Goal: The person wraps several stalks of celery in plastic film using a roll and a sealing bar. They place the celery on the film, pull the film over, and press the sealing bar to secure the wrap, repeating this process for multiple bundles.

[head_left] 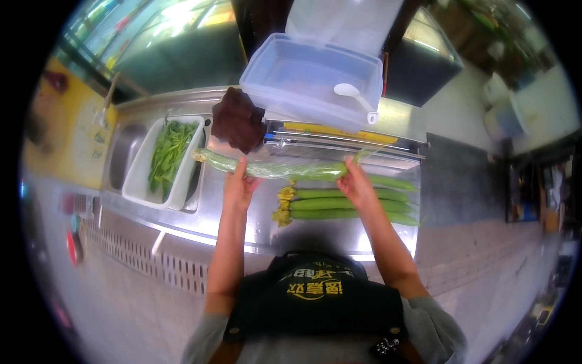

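Observation:
A long green gourd wrapped in clear plastic film lies crosswise between my two hands, above the steel counter. My left hand grips it left of its middle, thumb on top; its dried blossom end sticks out to the left. My right hand holds its other end, where film stands out past the tip. Under and beside my right forearm, several unwrapped long green gourds lie side by side on the counter, with withered yellow blossoms at their left ends. Just behind the wrapped gourd is a film-wrapping machine.
A white tub of leafy greens sits over the sink at left. A dark brown cloth lies beside the wrapping machine. Behind it stands a translucent plastic bin with a white spoon. The counter's front edge runs before me.

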{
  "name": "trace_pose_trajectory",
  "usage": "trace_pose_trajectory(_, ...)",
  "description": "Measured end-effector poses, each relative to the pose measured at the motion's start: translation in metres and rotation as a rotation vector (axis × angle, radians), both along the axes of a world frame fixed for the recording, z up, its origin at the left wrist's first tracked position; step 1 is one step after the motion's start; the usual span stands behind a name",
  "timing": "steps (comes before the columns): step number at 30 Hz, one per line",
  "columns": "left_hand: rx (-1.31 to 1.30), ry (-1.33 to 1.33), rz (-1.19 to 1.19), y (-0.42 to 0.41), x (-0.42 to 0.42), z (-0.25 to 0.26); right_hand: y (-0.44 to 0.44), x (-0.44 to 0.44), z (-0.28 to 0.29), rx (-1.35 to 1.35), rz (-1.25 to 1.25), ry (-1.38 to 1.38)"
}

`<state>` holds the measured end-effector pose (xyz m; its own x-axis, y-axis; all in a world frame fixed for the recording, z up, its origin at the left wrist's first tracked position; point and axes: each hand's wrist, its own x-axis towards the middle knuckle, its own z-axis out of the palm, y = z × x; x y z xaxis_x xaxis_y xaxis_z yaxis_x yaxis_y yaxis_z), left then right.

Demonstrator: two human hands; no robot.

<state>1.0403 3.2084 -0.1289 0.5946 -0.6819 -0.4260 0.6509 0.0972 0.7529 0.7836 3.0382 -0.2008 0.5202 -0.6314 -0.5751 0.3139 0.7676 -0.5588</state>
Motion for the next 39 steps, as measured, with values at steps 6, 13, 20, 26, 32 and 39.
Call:
trace_pose_trajectory(6,-0.236,0.101,0.061,-0.002,-0.006,-0.021,0.008,-0.015,-0.004,-0.093,-0.042,-0.172)
trace_pose_trajectory(13,-0.496,0.469,0.102,-0.004,-0.023,-0.069,0.004,-0.005,-0.025,-0.176,-0.102,-0.367)
trace_pose_trajectory(20,-0.032,0.382,0.168,-0.032,-0.041,-0.081,-0.001,0.004,-0.034,-0.184,-0.114,-0.516)
trace_pose_trajectory(26,-0.26,0.445,-0.015,-0.032,-0.02,-0.1,-0.017,-0.012,-0.03,-0.062,-0.108,-0.245)
trace_pose_trajectory(32,-0.486,0.459,0.083,-0.055,-0.013,-0.083,-0.025,-0.001,-0.023,-0.124,-0.273,-0.102)
trace_pose_trajectory(39,-0.214,0.513,0.213,-0.061,-0.031,-0.107,-0.021,-0.001,-0.036,-0.042,-0.349,-0.267)
